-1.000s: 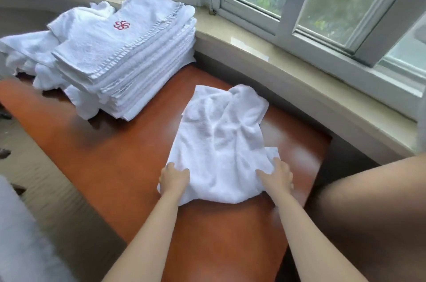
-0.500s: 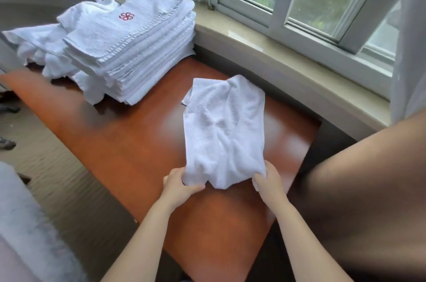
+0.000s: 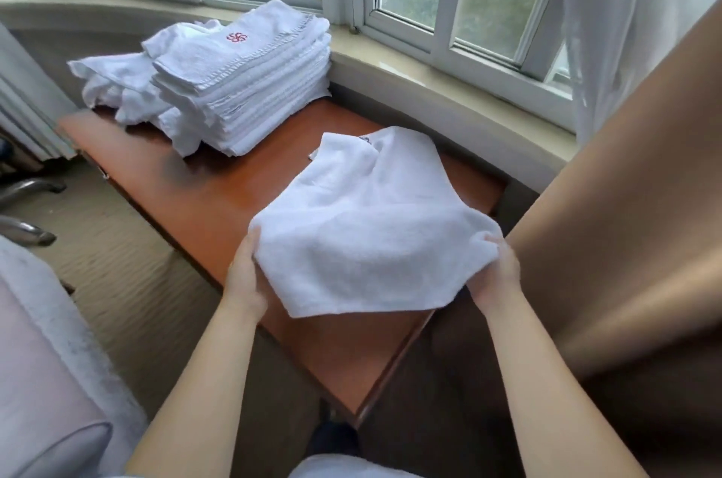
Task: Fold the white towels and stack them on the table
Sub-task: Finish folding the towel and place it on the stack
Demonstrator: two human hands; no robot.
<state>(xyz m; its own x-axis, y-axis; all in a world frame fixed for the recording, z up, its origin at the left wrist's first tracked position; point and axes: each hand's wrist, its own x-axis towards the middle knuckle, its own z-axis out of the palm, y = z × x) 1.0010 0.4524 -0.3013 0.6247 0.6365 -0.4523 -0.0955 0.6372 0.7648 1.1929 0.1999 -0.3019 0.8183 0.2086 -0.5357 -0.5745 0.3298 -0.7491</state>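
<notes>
White terry towel (image 3: 375, 239) is now held raised over the near end of the table (image 3: 218, 188); half a second earlier it lay narrow on that surface. It has been spread wide, so a fresh fold is judged to be under way. Its near left edge is gripped by the left hand (image 3: 244, 274), its near right edge by the right hand (image 3: 494, 274). Farther along the table, the folded stack (image 3: 250, 91) is seen, with loose towels (image 3: 113, 83) beside it. A red pinwheel emblem (image 3: 236, 36) is embroidered on the top towel; no lettering can be read.
</notes>
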